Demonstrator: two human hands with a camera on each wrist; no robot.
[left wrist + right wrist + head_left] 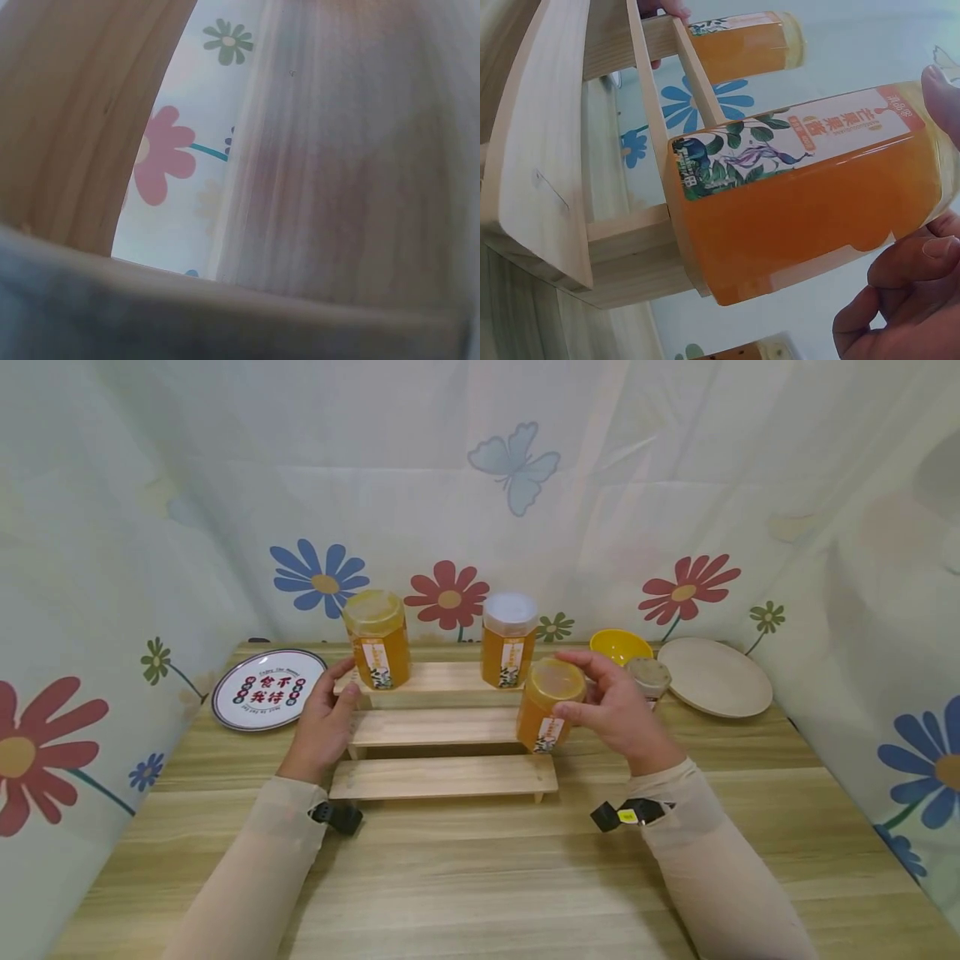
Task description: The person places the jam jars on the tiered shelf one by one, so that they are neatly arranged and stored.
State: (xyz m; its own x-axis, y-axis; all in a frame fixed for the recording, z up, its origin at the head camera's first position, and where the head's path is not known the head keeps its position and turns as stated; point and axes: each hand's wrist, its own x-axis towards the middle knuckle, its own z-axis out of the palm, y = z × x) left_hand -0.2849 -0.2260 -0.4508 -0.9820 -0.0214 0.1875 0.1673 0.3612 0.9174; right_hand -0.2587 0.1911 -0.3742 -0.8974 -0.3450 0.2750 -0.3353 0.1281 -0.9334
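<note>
Jar [535,714], faceted orange, is being pinched by right hand [624,712], wooden rack [438,727] by left hand [324,727]. Purple print [769,156] is being shown right-wrist only.

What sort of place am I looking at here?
Probably a small staged tabletop set, though I can't be certain: creased white flower-printed sheeting hangs around a light-brown wood-grain table, where a pale wooden three-step rack bears faceted amber jars.
</note>
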